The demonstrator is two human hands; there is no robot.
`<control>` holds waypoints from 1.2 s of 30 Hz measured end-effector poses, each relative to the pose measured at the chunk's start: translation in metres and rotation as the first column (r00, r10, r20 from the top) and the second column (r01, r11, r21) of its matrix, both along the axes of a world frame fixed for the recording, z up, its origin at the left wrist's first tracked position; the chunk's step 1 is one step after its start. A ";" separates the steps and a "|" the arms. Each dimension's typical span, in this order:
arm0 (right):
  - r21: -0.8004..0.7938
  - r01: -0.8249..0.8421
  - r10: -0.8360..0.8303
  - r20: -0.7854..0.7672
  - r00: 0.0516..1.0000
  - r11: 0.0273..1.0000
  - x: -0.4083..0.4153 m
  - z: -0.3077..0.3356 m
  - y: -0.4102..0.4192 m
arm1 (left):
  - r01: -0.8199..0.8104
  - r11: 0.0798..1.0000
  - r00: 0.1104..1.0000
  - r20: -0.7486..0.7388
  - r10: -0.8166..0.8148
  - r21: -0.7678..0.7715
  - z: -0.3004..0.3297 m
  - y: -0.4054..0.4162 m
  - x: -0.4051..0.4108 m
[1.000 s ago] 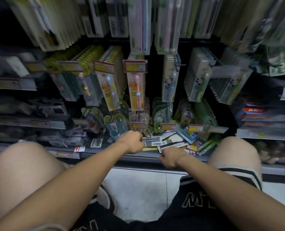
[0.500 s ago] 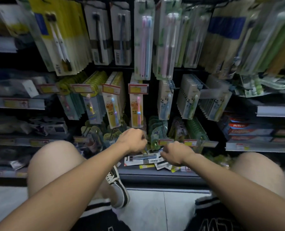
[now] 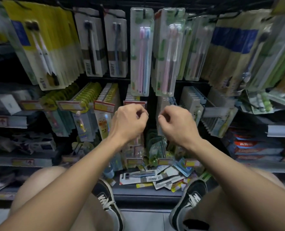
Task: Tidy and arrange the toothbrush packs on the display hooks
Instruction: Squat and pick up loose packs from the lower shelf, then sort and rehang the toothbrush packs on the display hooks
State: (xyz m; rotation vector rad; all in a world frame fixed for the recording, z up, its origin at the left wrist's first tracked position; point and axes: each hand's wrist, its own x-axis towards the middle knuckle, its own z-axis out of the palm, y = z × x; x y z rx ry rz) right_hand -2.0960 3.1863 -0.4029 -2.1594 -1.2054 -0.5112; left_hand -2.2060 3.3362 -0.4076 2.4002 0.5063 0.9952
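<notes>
Where hands point(image 3: 152, 121) curl, toothbrush packs point(image 3: 141, 51) above

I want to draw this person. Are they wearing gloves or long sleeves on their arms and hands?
No gloves and no sleeves in view: the left hand and right hand are bare, and so are both forearms. No watch, ring or bracelet shows.

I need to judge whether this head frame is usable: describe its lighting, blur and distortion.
Head view: dim and uneven, the left shelves nearly black; wide-angle bending fans the outer hanging packs outward; edges smeared and soft, the centre pink-and-blue toothbrush pack and both hands, left and right, fairly sharp; faint glare on clear blisters.
</notes>
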 end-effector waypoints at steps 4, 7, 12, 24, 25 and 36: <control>0.232 -0.060 0.037 0.101 0.994 0.971 0.020 0.017 0.024 | -0.001 0.998 0.979 0.202 -0.012 0.067 0.023 0.015 0.013; 0.338 -0.123 0.051 0.214 0.975 0.933 0.034 0.031 0.040 | -0.066 0.994 0.948 0.318 0.035 0.088 0.038 0.032 0.027; 0.544 -0.218 -0.003 0.376 0.927 0.811 0.055 0.045 0.056 | -0.174 0.985 0.784 0.604 0.147 -0.013 0.051 0.048 0.054; 0.554 0.093 -0.092 -0.030 0.995 0.827 0.056 0.049 0.060 | -0.190 0.973 0.799 0.555 0.230 -0.130 0.045 0.037 0.074; 0.519 0.116 -0.105 -0.051 0.993 0.847 0.054 0.050 0.060 | -0.222 0.969 0.814 0.527 0.245 -0.108 0.049 0.036 0.073; 0.409 0.221 -0.197 -0.102 0.975 0.885 0.049 0.051 0.057 | -0.329 0.943 0.865 0.385 0.321 -0.046 0.061 0.029 0.062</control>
